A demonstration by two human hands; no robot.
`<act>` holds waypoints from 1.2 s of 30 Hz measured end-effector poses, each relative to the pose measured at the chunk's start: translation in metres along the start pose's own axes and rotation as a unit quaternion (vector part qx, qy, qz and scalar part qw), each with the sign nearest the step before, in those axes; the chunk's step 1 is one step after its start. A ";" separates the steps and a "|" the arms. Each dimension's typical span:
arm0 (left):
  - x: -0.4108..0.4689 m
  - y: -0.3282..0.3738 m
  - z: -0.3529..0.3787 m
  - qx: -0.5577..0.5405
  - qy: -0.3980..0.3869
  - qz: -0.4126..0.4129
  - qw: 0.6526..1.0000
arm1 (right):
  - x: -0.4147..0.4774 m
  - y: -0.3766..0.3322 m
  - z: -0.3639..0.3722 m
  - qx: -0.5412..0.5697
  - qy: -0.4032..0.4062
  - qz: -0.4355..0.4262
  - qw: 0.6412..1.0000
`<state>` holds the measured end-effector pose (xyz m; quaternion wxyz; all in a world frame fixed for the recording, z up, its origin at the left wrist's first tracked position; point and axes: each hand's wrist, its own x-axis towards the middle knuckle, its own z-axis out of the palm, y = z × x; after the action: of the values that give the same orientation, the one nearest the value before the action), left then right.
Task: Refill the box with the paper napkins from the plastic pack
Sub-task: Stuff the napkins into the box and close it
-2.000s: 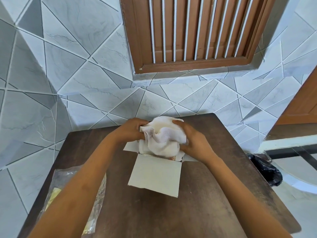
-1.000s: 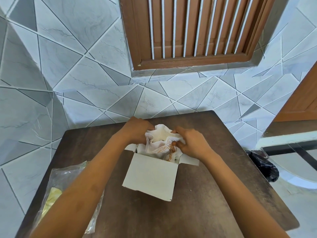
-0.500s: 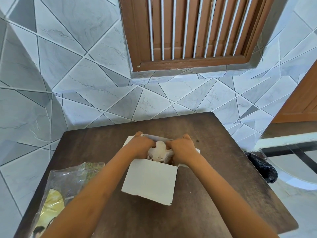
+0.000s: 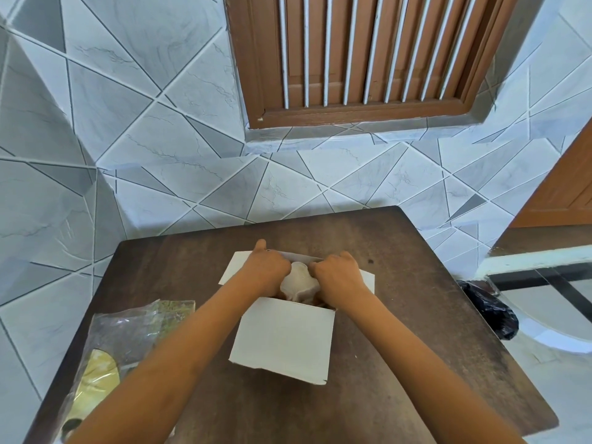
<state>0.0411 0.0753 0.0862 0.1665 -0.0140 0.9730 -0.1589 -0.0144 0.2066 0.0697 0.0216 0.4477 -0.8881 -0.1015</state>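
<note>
A white cardboard box (image 4: 282, 341) stands open in the middle of the dark wooden table (image 4: 400, 363), its flaps spread out to the sides. A bunched wad of white paper napkins (image 4: 298, 283) sits in the box's mouth, mostly sunk inside. My left hand (image 4: 264, 267) presses on the wad from the left and my right hand (image 4: 336, 275) from the right, both with fingers curled down into the box. The clear plastic pack (image 4: 125, 344), crumpled with a yellow print, lies at the table's near left corner.
A tiled wall runs close behind the table, with a brown slatted window (image 4: 362, 59) above. A black plastic bag (image 4: 490, 312) lies on the floor off the table's right edge. A wooden door (image 4: 563, 190) is at far right.
The wad of napkins was raised above the box between both hands; it has gone down into the box and both hands have followed it in.
</note>
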 end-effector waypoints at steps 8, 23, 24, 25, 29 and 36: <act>0.003 0.015 0.002 0.094 0.022 0.036 0.995 | 0.009 0.018 0.000 -0.045 0.005 -0.102 0.994; -0.011 0.001 0.004 -0.170 0.047 0.024 0.984 | -0.003 0.030 -0.001 0.057 -0.018 -0.097 0.993; -0.011 0.001 0.005 -0.169 0.048 0.029 0.984 | -0.003 0.031 0.000 0.067 -0.017 -0.099 0.993; -0.011 0.000 0.006 -0.170 0.048 0.031 0.984 | -0.004 0.033 0.000 0.077 -0.018 -0.099 0.992; -0.011 0.003 0.006 -0.168 0.047 0.027 0.984 | -0.002 0.032 0.004 0.058 -0.027 -0.108 0.992; -0.027 -0.036 0.015 -0.321 0.176 -0.046 0.929 | -0.021 0.050 0.018 0.294 0.163 0.057 0.940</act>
<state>0.0701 0.0389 0.0929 -0.0286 -0.0837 0.9840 0.1545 -0.0434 0.2553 0.0628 0.0395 0.3932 -0.8867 0.2402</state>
